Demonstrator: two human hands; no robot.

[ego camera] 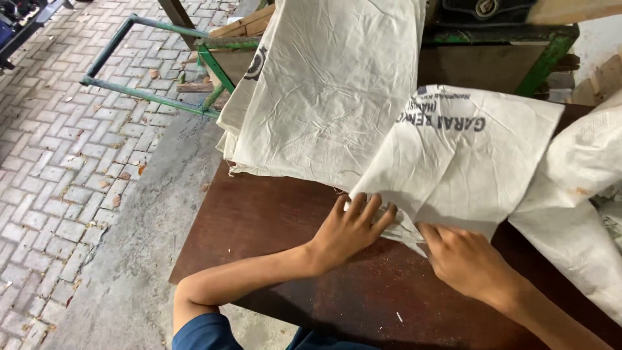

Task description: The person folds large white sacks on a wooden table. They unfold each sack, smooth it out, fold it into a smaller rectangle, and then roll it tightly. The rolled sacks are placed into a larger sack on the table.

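A white woven sack [453, 162] with dark print lies creased on a dark brown table [272, 227]. My left hand [353, 227] presses flat on the sack's near corner, fingers spread. My right hand [463, 262] pinches the folded edge of the same corner just to the right. A second white sack [330, 84] hangs down behind it over the table's far side.
More white sacking [576, 194] drapes over the table's right side. A green metal frame [149, 58] stands at the back left over a brick-paved floor [58, 162]. A concrete strip [149, 246] runs beside the table's left edge. Wood planks lie at the top.
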